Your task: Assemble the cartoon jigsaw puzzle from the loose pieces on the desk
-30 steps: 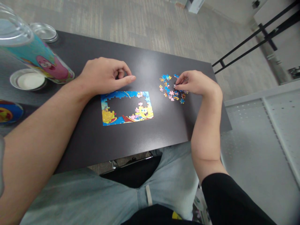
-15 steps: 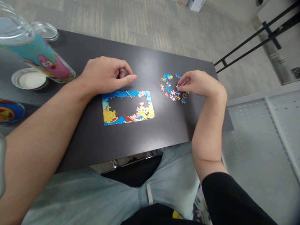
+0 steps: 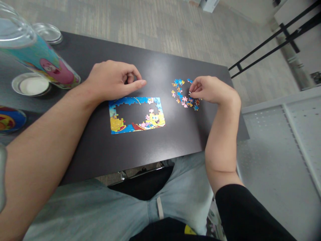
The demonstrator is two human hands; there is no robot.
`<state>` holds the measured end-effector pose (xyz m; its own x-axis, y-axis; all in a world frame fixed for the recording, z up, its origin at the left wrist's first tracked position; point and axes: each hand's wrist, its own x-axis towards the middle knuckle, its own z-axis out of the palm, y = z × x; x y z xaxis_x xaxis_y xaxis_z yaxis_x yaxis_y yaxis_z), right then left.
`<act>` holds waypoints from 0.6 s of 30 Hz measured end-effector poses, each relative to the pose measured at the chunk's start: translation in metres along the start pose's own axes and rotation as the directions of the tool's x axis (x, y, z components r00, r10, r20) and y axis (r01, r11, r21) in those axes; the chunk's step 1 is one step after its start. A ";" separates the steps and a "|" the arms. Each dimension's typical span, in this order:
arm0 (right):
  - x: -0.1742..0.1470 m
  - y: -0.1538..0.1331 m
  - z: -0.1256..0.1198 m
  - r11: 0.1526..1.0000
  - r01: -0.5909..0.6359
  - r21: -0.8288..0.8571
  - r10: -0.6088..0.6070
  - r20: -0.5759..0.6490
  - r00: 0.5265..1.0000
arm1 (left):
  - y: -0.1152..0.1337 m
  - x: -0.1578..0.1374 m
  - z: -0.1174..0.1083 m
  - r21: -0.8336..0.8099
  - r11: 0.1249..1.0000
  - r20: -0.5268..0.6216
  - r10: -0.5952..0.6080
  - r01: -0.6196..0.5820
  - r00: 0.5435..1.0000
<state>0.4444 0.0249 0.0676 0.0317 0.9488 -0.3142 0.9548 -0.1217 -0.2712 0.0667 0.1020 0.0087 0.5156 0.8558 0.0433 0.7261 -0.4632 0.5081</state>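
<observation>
A rectangular cartoon jigsaw puzzle [image 3: 116,125] lies on the dark table, its border joined around a bare middle. Just above its top edge rests my left hand [image 3: 116,80], fingers loosely curled and the index tip close against the thumb, with nothing visible between them. To the right, loose puzzle pieces [image 3: 179,95] are spread in a rough ring. My right hand [image 3: 209,88] is over the right side of that ring, thumb and fingers pinched on a small puzzle piece [image 3: 190,93], mostly hidden by the fingertips. The hand also covers part of the loose pieces.
At the left stands a tall clear-topped canister [image 3: 60,68] with a pink cartoon figure. Near it are a round metal lid [image 3: 48,33], a shallow round tin [image 3: 17,85] and a blue round item [image 3: 18,118]. The table's near edge [image 3: 150,160] runs above my lap.
My right fingers have shifted very slightly on the small piece among the loose pieces. My left hand and the joined puzzle stay where they were.
</observation>
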 end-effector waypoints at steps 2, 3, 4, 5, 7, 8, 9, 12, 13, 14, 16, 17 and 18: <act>0.000 0.000 0.001 1.000 0.001 -0.007 -0.001 0.001 1.000 | -0.004 0.001 0.002 0.001 1.000 0.000 0.002 -0.002 1.000; 0.001 0.001 0.001 1.000 0.008 -0.006 -0.008 0.004 1.000 | -0.005 0.002 0.003 -0.002 1.000 -0.008 0.003 -0.003 1.000; 0.001 0.003 0.001 1.000 0.017 0.004 -0.017 0.008 1.000 | -0.006 0.002 0.004 -0.006 1.000 -0.017 0.005 -0.005 1.000; 0.001 0.004 0.001 0.999 0.031 0.027 -0.031 0.007 1.000 | -0.007 0.003 0.005 -0.013 1.000 -0.026 0.009 -0.009 1.000; 0.000 0.005 0.002 0.990 0.083 0.115 -0.083 -0.002 0.997 | -0.008 0.004 0.005 -0.034 0.999 -0.040 0.022 -0.023 0.999; -0.001 0.004 0.002 0.977 0.120 0.177 -0.122 0.001 0.993 | -0.007 0.004 0.005 -0.047 0.998 -0.042 0.028 -0.030 0.999; -0.002 0.000 0.002 0.959 0.151 0.242 -0.158 0.010 0.987 | -0.007 0.004 0.005 -0.060 0.997 -0.042 0.035 -0.037 0.999; -0.008 -0.020 0.006 0.889 0.197 0.414 -0.237 0.046 0.971 | -0.004 0.004 0.003 -0.084 0.995 -0.040 0.045 -0.048 0.998; -0.010 -0.029 0.009 0.867 0.203 0.455 -0.253 0.050 0.966 | -0.003 0.004 0.002 -0.081 0.996 -0.038 0.043 -0.046 0.998; -0.012 -0.039 0.012 0.846 0.213 0.489 -0.270 0.049 0.962 | -0.002 0.003 0.002 -0.072 0.997 -0.032 0.039 -0.041 0.999; -0.013 -0.057 0.021 0.820 0.225 0.527 -0.302 0.064 0.951 | -0.001 0.003 0.001 -0.049 0.998 -0.018 0.030 -0.031 0.999; -0.013 -0.064 0.025 0.815 0.225 0.534 -0.313 0.079 0.947 | -0.001 0.003 0.001 -0.038 0.999 -0.016 0.029 -0.030 0.999; -0.013 -0.070 0.030 0.814 0.221 0.538 -0.321 0.097 0.942 | -0.001 0.003 0.002 -0.027 0.999 -0.017 0.030 -0.030 0.999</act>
<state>0.3679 0.0125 0.0632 -0.3049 0.9048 -0.2973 0.6249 -0.0455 -0.7793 0.0688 0.1049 0.0069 0.5292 0.8453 0.0732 0.6974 -0.4825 0.5299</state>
